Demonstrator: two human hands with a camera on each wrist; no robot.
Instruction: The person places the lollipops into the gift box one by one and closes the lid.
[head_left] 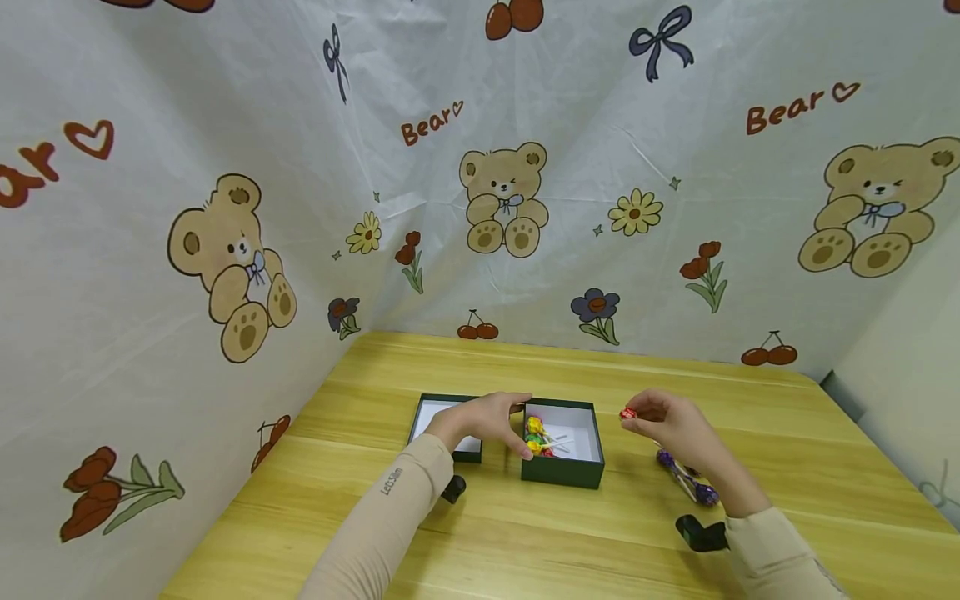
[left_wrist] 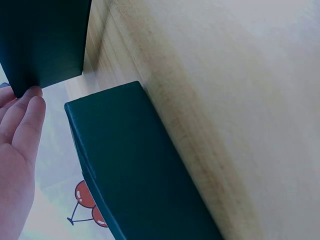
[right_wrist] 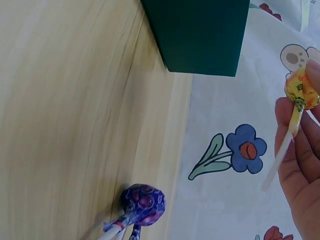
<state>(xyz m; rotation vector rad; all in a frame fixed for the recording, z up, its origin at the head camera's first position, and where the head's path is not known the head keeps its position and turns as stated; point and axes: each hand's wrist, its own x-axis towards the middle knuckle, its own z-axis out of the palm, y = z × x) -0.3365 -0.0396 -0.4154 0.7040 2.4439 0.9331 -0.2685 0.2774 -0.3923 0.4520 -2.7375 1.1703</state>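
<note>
My left hand point(head_left: 491, 419) spans the left side of a dark green box point(head_left: 562, 473), thumb by its front left corner and fingers at the back. In the left wrist view, the fingertips meet a box corner. Inside the white-lined box lie several lollipops point(head_left: 536, 425) with yellow, green and pink wrappers. To the right of the box, my right hand point(head_left: 675, 429) pinches a lollipop point(right_wrist: 301, 90) by its wrapped head. Its wrapper looks yellow-orange in the right wrist view and red in the head view; the white stick angles downward.
Left of the box lies a shallower green tray or lid point(head_left: 468, 457), partly behind my left hand. Purple-wrapped lollipops point(head_left: 705, 495) rest on the wooden table point(head_left: 525, 542) below my right hand. A bear-patterned cloth point(head_left: 420, 183) hangs behind the table and along its left side.
</note>
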